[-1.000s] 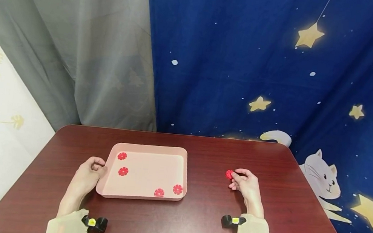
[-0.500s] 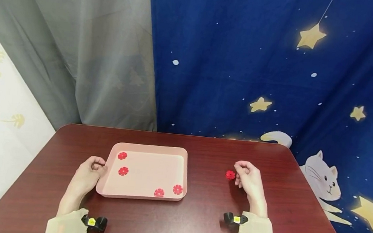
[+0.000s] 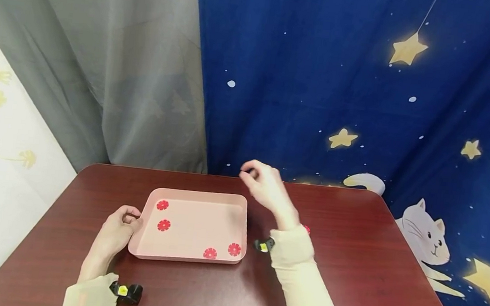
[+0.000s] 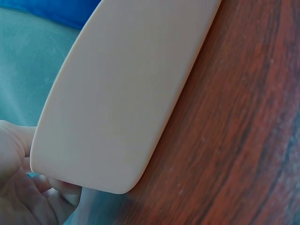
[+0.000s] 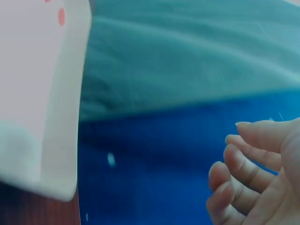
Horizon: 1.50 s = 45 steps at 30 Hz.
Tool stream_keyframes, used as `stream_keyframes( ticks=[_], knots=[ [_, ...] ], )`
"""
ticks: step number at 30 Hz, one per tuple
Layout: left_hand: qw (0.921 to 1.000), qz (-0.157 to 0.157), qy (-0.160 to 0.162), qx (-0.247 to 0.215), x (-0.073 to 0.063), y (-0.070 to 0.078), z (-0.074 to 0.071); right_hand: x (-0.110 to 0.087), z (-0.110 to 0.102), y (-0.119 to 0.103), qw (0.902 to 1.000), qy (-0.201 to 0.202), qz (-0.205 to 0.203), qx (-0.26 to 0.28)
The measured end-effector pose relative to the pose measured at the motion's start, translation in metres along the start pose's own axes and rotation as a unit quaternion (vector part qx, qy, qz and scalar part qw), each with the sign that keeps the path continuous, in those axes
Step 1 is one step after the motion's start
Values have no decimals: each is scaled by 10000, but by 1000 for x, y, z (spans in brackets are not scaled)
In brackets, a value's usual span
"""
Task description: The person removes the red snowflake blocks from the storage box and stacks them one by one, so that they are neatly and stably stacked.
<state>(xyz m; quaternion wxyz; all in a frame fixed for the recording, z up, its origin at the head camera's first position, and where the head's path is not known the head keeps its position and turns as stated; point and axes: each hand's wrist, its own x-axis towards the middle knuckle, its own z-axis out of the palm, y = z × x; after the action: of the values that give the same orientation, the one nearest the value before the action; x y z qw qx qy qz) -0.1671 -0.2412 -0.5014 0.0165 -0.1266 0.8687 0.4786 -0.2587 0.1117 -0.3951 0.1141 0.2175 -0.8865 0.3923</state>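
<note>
The pink rectangular tray (image 3: 184, 259) sits on the table, holding several red flower-shaped discs with notched edges, such as this disc (image 3: 163, 225) on its left side. My left hand (image 3: 116, 233) grips the tray's left side; in the left wrist view its fingers (image 4: 61, 192) meet the corner of the tray wall (image 4: 122, 93). Over the table's back edge, behind the tray's right end, my right hand (image 3: 265, 187) is raised with loosely bent fingers. Nothing lies between its thumb and fingers (image 5: 251, 176) in the right wrist view. Another red disc (image 3: 307, 228) is mostly hidden behind the right sleeve.
The dark red-brown table (image 3: 374, 286) has rounded back corners. Behind it hang a grey curtain (image 3: 157, 89) and a blue curtain (image 3: 287, 87) with stars and a cat. Black wrist cameras are strapped to both sleeves.
My right hand let go of the red disc, leaving it on the table, then moved left and up toward the back of the tray. My left hand stayed at the tray.
</note>
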Motion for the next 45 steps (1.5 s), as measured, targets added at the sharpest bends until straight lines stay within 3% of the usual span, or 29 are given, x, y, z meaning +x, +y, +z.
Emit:
stream_keyframes(
  ticks=[4,8,13,16,20,25,29,33,41,45],
  knots=[
    [9999,-46,98,55,-1,-2,-4,29,39,-28,9960,-824,-356,-17],
    [10000,-53,82,23,-2,-3,-4,46,87,-38,9868,-1583,-177,295],
    [10000,10,-8,-26,-2,0,1,54,139,-37,9772,-1956,757,331],
    [9999,25,-54,-99,-2,1,1,54,165,-36,9653,-2110,1510,285],
    [9998,30,-82,-163,-2,-1,1,52,190,-42,9535,-2184,2060,273],
    [9999,-28,-36,-139,-1,-3,1,50,209,-51,9509,-2436,1827,-551],
    [9999,54,50,-119,3,-2,3,47,217,-55,9501,-2295,1692,-1266],
    [9997,178,152,-40,4,0,4,45,226,-58,9488,-2199,1803,-1375],
    [9996,201,183,-62,4,-2,5,43,231,-63,9369,-2456,1732,-1788],
    [9996,211,201,-61,4,-1,3,43,229,-63,9385,-2611,1619,-1577]
  ],
)
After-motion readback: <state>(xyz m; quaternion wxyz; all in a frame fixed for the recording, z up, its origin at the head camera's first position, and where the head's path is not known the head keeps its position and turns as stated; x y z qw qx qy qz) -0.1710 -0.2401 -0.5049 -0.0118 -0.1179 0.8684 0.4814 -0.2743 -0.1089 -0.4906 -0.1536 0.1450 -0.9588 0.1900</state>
